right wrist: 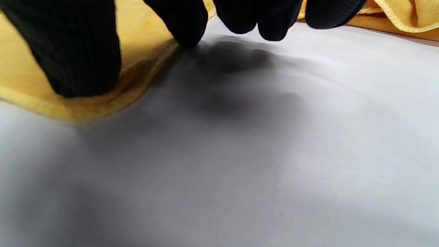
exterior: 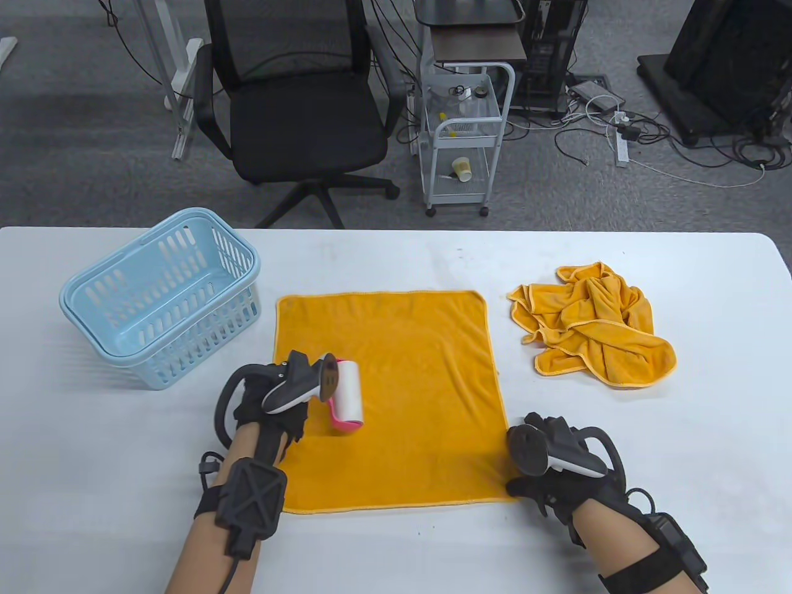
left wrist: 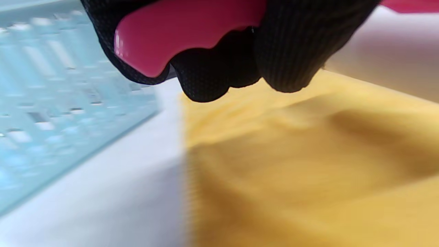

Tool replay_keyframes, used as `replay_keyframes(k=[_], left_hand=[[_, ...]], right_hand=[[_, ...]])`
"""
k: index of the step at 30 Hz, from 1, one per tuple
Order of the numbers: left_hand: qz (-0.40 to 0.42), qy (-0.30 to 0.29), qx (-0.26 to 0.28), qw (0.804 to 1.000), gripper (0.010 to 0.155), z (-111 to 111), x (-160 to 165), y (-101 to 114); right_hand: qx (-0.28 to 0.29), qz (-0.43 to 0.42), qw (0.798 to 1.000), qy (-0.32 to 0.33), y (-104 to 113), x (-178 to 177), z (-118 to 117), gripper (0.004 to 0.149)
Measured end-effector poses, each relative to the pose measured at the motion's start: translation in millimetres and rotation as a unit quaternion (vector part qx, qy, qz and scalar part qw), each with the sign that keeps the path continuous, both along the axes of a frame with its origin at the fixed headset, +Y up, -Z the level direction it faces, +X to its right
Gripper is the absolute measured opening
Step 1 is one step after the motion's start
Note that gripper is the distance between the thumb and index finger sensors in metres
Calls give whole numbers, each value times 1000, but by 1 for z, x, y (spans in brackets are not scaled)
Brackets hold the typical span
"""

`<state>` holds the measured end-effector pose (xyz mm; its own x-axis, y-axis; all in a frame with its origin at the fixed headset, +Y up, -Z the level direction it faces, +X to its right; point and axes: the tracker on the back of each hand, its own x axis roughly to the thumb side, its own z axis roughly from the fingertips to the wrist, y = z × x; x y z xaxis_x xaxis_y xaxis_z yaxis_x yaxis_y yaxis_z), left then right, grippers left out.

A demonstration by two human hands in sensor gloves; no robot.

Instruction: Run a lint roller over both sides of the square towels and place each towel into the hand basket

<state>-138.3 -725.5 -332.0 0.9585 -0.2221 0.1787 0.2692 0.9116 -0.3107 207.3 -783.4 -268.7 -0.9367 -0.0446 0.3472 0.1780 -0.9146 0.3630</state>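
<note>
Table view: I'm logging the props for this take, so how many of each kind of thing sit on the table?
Orange towels: 2, flat towel and crumpled towel
Lint roller: 1, held by the left hand
Blue basket: 1
Total: 4

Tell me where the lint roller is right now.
In the table view, the lint roller lies on the left part of the flat towel, gripped by the left hand, right of the basket.
</note>
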Motion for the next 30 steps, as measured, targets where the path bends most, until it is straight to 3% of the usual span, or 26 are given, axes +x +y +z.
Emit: replay_keyframes(k=[4,9,14,17,23,25,27,30], left_hand=[[47,-42,-31,998,51,1,48,-15],[8,-61,-39,997,49,3,66,-34],[-72,-34,-25,997,44,7,34,-31],[-152,-4,-5,988,43,12,-4,-26],[-204,72,-11,976,43,25,-71,-21],[-195,87,-16,977,43,30,-85,-19],[-131,97,-28,986,44,34,-92,-16],[-33,70,-24,997,46,39,-71,-9]], right_hand=[[0,0,1000,0,0,0,0,90],[0,1,1000,2,0,0,0,90],[5,8,1000,4,0,-1,0,89],[6,11,1000,4,0,-2,1,89],[8,16,1000,6,1,-3,1,89],[7,15,1000,4,0,-3,1,89],[6,14,1000,3,0,-3,1,89],[6,15,1000,3,0,-3,1,89]])
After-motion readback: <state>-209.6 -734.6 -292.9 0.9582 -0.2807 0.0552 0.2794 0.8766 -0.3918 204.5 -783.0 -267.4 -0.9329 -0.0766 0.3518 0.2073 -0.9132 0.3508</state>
